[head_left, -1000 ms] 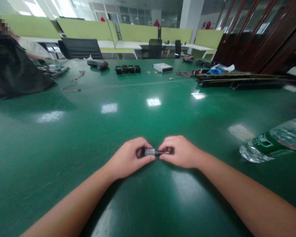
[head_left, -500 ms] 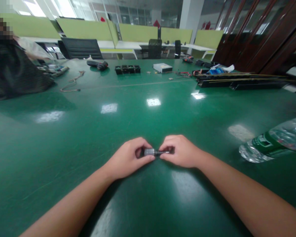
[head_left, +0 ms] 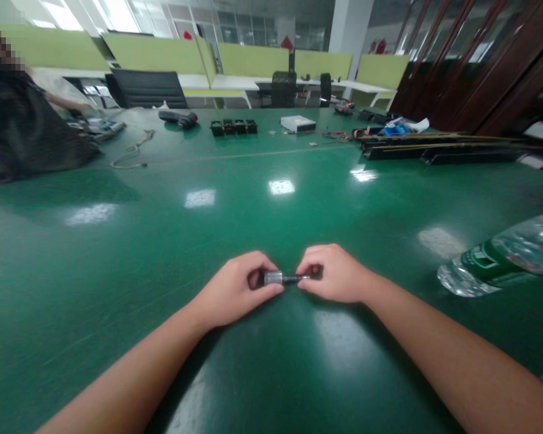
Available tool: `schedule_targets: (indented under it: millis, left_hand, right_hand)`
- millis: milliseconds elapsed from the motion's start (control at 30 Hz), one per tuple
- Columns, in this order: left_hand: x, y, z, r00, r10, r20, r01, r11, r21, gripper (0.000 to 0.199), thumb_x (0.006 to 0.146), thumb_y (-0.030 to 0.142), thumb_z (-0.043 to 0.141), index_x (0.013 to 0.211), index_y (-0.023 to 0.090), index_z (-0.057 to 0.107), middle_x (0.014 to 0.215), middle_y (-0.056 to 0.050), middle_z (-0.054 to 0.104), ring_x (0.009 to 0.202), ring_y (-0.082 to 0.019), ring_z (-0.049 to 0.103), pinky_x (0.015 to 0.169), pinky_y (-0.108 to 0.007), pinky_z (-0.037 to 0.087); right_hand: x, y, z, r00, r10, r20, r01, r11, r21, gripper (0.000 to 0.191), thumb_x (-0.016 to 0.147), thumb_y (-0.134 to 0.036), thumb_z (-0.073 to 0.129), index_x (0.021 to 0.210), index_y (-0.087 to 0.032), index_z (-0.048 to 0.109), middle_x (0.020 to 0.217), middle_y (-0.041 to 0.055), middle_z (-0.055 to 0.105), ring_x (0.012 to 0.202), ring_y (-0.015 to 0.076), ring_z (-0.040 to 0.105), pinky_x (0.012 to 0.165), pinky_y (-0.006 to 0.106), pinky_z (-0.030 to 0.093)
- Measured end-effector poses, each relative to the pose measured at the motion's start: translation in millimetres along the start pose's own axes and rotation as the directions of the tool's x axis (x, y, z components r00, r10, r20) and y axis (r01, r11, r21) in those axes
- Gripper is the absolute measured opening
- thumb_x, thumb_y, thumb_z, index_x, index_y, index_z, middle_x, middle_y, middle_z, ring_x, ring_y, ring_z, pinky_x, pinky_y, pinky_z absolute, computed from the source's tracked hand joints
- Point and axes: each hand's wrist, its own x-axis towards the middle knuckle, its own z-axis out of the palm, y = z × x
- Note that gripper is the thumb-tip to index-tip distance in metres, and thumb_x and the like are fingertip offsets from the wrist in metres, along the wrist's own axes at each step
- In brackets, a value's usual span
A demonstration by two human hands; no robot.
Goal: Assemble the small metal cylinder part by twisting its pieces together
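Note:
Just above the green table, my left hand (head_left: 238, 286) is closed in a pinch around a small grey cylinder (head_left: 274, 277) with a dark body. A thin dark shaft (head_left: 291, 279) sticks out of the cylinder to the right. My right hand (head_left: 335, 276) is closed too, with thumb and forefinger pinching the shaft's far end near a shiny tip. The two hands face each other, a short gap apart. Whether the cylinder and shaft are one piece or two I cannot tell. Parts of both are hidden by my fingers.
A clear plastic bottle with a green label (head_left: 493, 262) lies on its side at the right. Along the table's far side are black connected blocks (head_left: 233, 127), a silver box-shaped drive (head_left: 297, 124), a cable (head_left: 133, 154) and long black strips (head_left: 389, 150). Another person (head_left: 22, 126) is at the far left.
My right hand has shifted slightly right and up along the shaft, so more of the shaft shows between the hands. My left hand has stayed almost in place.

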Motion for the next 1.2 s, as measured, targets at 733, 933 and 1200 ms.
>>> schedule_targets:
  millis: [733,933,1200]
  left_hand:
    - [0,1,-0.4,0.999,0.012,-0.039,-0.013,1.000,-0.010,0.025,0.087,0.043,0.064,0.093,0.019,0.066,0.072,0.001,0.059,0.061,-0.013,0.054,0.058,-0.024,0.042]
    - [0,1,-0.6,1.000,0.005,-0.031,-0.005,1.000,-0.015,0.026,0.087,0.044,0.065,0.093,0.019,0.067,0.072,0.001,0.059,0.062,-0.013,0.054,0.058,-0.024,0.041]
    - [0,-1,0.2,1.000,-0.003,-0.024,0.003,1.000,0.000,0.028,0.086,0.045,0.064,0.094,0.019,0.066,0.069,0.002,0.057,0.060,-0.013,0.054,0.056,-0.024,0.040]
  right_hand:
    - [-5,19,-22,0.999,0.048,-0.001,-0.048,0.999,0.005,0.009,0.066,-0.009,0.070,0.072,-0.015,0.072,0.068,-0.0011,0.064,0.059,0.0091,0.057,0.057,0.020,0.042]
    - [-4,20,-19,0.999,0.044,0.020,-0.045,0.999,0.032,0.006,0.069,-0.013,0.071,0.075,-0.015,0.073,0.070,0.0000,0.066,0.061,0.0099,0.058,0.058,0.021,0.043]
    - [-2,15,-12,1.000,-0.005,0.006,0.005,0.999,0.048,0.008,0.072,-0.014,0.072,0.079,-0.016,0.073,0.076,0.0013,0.067,0.067,0.0113,0.060,0.062,0.022,0.045]
